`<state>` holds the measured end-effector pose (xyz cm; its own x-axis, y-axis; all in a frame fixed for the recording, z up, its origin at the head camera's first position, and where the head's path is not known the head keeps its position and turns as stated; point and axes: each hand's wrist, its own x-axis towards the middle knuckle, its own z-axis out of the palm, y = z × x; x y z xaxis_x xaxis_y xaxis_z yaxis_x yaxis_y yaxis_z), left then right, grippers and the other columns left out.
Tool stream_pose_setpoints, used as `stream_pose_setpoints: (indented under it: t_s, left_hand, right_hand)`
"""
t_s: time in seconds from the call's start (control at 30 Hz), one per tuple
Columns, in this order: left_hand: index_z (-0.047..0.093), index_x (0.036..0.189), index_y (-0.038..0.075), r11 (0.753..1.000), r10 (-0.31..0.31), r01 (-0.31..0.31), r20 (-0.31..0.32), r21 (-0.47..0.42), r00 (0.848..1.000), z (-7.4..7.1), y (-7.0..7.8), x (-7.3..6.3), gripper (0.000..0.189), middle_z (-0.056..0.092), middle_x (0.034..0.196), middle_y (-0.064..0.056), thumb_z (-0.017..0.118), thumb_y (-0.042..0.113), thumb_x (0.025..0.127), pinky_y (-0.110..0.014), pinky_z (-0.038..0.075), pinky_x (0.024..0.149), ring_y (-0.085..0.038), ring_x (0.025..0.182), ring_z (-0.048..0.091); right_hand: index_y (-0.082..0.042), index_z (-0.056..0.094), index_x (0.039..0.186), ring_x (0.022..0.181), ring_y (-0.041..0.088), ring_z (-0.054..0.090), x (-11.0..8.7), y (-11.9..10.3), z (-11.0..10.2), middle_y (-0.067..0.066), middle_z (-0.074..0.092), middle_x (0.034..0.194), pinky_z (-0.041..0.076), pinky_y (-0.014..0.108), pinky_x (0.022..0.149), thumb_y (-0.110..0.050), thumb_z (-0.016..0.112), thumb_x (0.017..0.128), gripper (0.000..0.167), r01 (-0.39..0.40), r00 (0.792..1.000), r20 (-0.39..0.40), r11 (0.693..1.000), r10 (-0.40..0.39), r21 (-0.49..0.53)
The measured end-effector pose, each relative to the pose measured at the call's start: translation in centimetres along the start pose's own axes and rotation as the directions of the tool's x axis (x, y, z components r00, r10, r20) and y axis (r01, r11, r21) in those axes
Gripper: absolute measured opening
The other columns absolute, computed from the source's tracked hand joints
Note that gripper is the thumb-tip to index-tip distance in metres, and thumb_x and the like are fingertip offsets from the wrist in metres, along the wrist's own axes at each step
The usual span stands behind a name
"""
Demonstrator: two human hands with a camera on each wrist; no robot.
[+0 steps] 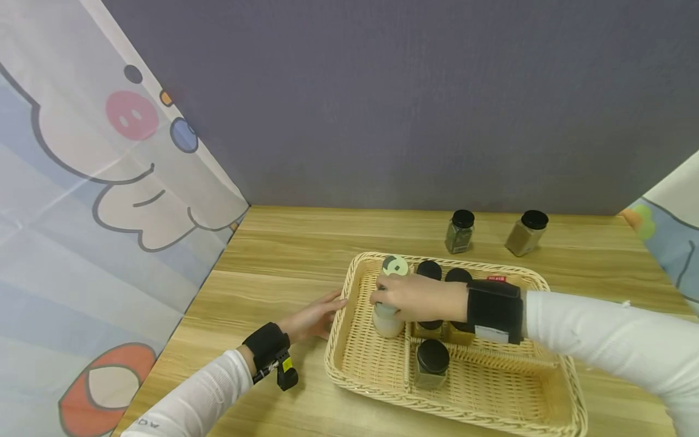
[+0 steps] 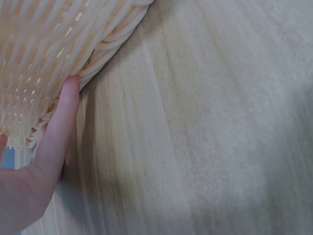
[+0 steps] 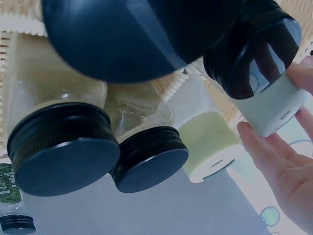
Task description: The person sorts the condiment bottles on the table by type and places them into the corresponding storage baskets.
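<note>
In the head view, my right hand (image 1: 412, 297) reaches into the left compartment of a woven basket (image 1: 377, 397). It grips the pale cap of a seasoning jar (image 1: 388, 325), which stands low in the compartment. The right wrist view shows its fingers around that whitish cap (image 3: 274, 107). Just behind it is another jar with a yellow-green cap (image 1: 401, 266). My left hand (image 1: 311, 318) lies along the basket's left side from outside. Its extended finger (image 2: 61, 117) touches the weave just under the rim in the left wrist view.
Several black-lidded jars stand in the basket's back right compartment, partly covered by my right arm. One black-lidded jar (image 1: 432, 364) is in the front compartment. Behind the basket, a jar of green herbs (image 1: 460, 233) and a jar of brown powder (image 1: 525, 235) stand before a grey wall (image 1: 382, 121).
</note>
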<state>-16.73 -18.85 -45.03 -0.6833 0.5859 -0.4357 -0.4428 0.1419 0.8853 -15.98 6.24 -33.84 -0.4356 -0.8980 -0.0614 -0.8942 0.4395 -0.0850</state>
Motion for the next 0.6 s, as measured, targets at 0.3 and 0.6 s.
stream_pose_setpoints:
  t_s: [0.3,0.6]
  left_hand:
    - [0.007,0.143,0.021,1.0,-0.002,0.002,-0.011,0.009,1.0,0.0,0.0,0.1,0.062,0.034,0.135,-0.023,0.04,0.037,0.093,-0.055,0.043,0.081,-0.038,0.116,0.041]
    - [0.007,0.143,0.02,1.0,-0.001,0.002,-0.021,0.018,1.0,0.1,0.0,0.0,0.063,0.035,0.134,-0.023,0.04,0.037,0.093,-0.055,0.043,0.082,-0.038,0.115,0.042]
  right_hand:
    - [-0.01,0.057,0.11,0.085,0.018,0.056,-0.2,0.6,-1.1,0.011,0.051,0.109,0.05,0.024,0.065,-0.019,0.068,0.076,0.037,-0.048,0.998,-0.034,0.997,0.05,0.066]
    - [-0.009,0.058,0.109,0.088,0.022,0.058,-0.6,1.8,-3.1,0.01,0.053,0.108,0.051,0.029,0.07,-0.023,0.063,0.081,0.032,-0.133,0.984,-0.086,0.968,0.154,0.215]
